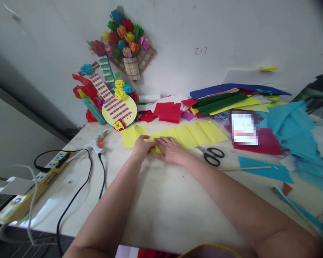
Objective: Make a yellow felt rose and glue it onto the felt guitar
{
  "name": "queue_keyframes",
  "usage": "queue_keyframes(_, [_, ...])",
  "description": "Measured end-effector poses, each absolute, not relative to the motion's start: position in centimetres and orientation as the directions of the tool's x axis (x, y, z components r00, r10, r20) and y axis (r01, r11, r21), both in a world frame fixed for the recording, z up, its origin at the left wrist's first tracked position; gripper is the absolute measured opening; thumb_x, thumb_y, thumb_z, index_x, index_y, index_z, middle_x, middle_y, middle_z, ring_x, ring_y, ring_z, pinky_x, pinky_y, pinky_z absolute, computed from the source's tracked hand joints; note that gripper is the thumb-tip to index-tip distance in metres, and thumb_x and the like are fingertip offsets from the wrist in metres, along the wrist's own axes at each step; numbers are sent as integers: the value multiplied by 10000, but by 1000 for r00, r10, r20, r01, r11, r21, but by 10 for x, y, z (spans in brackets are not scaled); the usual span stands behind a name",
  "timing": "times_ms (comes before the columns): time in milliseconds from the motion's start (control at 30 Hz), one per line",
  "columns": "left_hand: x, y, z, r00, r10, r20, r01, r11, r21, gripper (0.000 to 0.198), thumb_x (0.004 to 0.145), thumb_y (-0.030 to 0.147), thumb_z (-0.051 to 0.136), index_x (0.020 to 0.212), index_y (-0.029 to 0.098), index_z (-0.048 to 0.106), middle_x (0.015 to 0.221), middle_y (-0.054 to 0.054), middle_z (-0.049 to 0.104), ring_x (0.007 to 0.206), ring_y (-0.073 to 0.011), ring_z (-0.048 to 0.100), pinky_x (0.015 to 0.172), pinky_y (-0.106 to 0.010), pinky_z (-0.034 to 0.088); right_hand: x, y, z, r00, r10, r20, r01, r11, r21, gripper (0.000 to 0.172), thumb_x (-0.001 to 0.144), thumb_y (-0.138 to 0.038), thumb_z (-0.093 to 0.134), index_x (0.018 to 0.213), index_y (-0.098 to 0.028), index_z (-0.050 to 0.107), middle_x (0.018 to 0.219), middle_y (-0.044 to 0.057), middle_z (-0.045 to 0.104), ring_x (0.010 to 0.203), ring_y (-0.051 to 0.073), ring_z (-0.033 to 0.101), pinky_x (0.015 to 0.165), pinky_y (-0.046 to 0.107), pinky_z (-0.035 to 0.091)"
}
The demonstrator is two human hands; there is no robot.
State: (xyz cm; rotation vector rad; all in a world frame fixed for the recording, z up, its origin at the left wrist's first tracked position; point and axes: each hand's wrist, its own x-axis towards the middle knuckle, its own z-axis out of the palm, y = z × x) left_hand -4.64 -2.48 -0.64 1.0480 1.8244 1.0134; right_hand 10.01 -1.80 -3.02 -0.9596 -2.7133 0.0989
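Observation:
A long creased strip of yellow crepe paper (196,134) lies across the table. My right hand (171,150) rests flat on its left end, fingers stretched out over the sheet. Close beside it, my left hand (143,146) has its fingers drawn together at the paper's left edge, seemingly pinching it; the fingertips are partly hidden. Behind my left hand lies a smaller yellow piece (131,136). Black-handled scissors (214,156) sit right of my right hand, their blades partly under the strip.
On the left are a hot glue gun (95,143), its black cord and a power strip (40,182). A decorated paper guitar (120,111) leans at the back beside a glue bottle (93,107). Coloured sheets (223,102), a blurred phone (244,128) and a wooden stick (244,168) lie right.

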Motion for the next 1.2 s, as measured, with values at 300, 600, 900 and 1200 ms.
queue_keyframes(300, [-47,-27,-3,-326,916,-232,451,367,814,620,516,80,628,1110,135,458,374,79,438,335,-95,420,403,-202,347,99,-18,-29,-747,627,220,611,778,-146,634,834,-551,214,1293,-138,358,1350,87,361,1235,247,263,990,392,205])
queue_keyframes(600, [-45,-26,-6,-404,875,-267,124,342,932,633,586,83,605,1172,101,366,428,54,468,359,-84,424,409,-202,361,100,-17,-30,-745,636,201,620,771,-143,641,833,-543,227,1315,-131,324,1376,83,323,1254,248,237,1001,397,190])
queue_keyframes(900, [-56,-15,-17,-383,907,-174,441,345,828,599,524,91,614,1097,121,441,407,58,475,361,-108,449,411,-210,372,99,-19,-27,-745,635,204,619,772,-143,604,838,-501,271,1302,-121,344,1363,88,341,1242,250,253,999,395,199])
queue_keyframes(1200, [-51,-23,-8,-352,921,-167,462,326,825,589,543,138,625,1104,120,446,417,53,482,369,-106,446,416,-207,358,99,-17,-31,-748,625,223,608,780,-148,622,834,-530,244,1310,-138,326,1356,84,350,1244,244,250,1003,397,190])
